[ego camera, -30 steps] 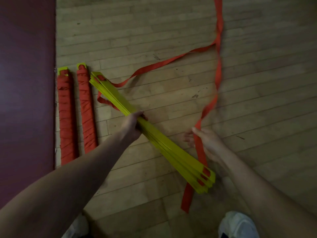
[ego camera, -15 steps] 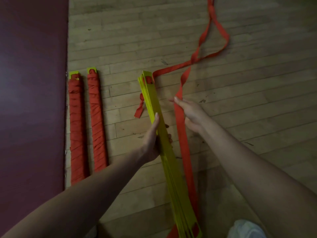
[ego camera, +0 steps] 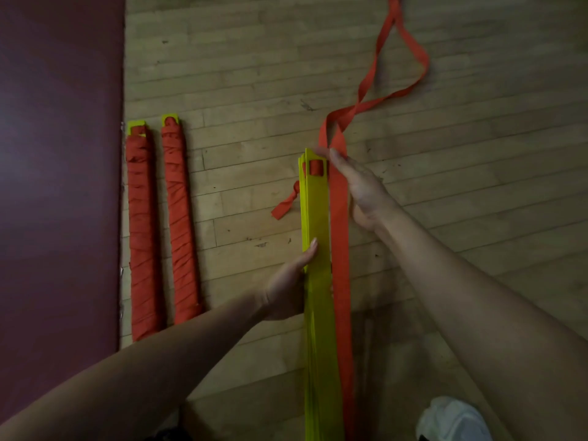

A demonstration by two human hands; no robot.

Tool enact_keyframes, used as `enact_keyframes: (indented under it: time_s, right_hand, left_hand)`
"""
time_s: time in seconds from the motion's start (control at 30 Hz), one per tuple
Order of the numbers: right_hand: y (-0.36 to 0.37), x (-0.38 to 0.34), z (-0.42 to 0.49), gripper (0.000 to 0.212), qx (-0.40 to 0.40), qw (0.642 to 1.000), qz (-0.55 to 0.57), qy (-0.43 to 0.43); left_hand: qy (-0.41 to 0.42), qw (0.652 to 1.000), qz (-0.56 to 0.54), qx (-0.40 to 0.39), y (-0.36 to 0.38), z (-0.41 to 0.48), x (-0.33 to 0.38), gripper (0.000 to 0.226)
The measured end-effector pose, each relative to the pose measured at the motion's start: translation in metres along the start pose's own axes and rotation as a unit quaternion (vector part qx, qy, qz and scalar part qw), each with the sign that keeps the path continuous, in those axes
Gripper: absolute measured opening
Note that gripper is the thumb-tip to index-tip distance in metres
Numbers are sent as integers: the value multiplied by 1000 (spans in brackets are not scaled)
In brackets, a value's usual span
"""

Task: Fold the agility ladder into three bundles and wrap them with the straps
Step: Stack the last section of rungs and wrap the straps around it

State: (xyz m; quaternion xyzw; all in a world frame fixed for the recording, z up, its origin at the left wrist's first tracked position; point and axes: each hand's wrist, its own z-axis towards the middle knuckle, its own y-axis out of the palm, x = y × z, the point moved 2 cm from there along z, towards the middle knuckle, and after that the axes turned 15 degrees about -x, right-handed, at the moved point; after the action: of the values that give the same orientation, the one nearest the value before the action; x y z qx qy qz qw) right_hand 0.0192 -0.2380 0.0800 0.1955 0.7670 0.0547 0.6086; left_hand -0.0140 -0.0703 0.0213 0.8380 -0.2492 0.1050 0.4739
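We clamp the left grip (ego camera: pixel 286 291) round the yellow rung stack (ego camera: pixel 318 218) mid-length to steady it, right grip (ego camera: pixel 362 192) flat-fingered on the orange strap (ego camera: pixel 339 249) by its far end, likely lining up the wrap; two wrapped bundles (ego camera: pixel 178 218) lie to the left.

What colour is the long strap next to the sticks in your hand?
Orange-red. The strap shows best in the head view, lying beside the yellow rung bundle.

Left hand (ego camera: pixel 286 291) gripping yellow rung stack (ego camera: pixel 318 218), right hand (ego camera: pixel 362 189) touching red strap (ego camera: pixel 340 281)
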Motion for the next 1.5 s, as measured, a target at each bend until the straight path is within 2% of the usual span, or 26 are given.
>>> enact_keyframes:
  time_s: [0.2,0.4,0.5,0.57,0.63,0.8,0.9,1.03,1.13,1.23,1.33,1.4,1.43,1.5]
  right_hand:
    - [-4,3,-1,29,14,999,-47,-8]
    - [-2,1,-3,41,71,997,-38,-14]
    - [6,-2,-4,39,51,998,14,-19]
    - [7,-2,-4,23,55,998,27,-32]
    - [9,-1,-4,19,46,997,36,-41]
    - [7,1,-6,23,3,1000,19,6]
    - [3,1,-6,22,-66,994,-54,62]
    - [-1,5,-7,20,-78,990,-76,89]
    - [1,6,-8,24,-52,993,-67,87]
    - [-1,6,-6,26,9,994,-89,69]
    - [-12,5,-5,30,66,992,-97,37]
    - [-23,6,-8,20,68,985,-160,21]
    - [-26,7,-11,19,45,966,-253,27]
    - [-30,12,-19,24,-2,880,-474,43]
  left_hand:
    - [-27,999,31,3,1,2,-3,61]
    - [15,1000,11,0,8,7,6,66]
    - [44,999,19,-3,13,9,25,59]
    - [66,997,32,2,16,10,37,56]
    - [76,995,68,4,18,12,44,52]
    - [77,990,121,14,26,11,53,16]
    - [86,988,125,34,24,9,56,13]
    - [141,978,129,80,23,10,51,22]
    - [205,963,140,101,24,10,48,30]
    - [195,969,126,89,24,8,49,27]
    - [173,974,121,77,23,6,51,42]
    - [172,977,112,65,22,3,53,46]
    - [168,978,110,56,22,2,53,47]
    - [159,980,109,43,22,1,54,48]
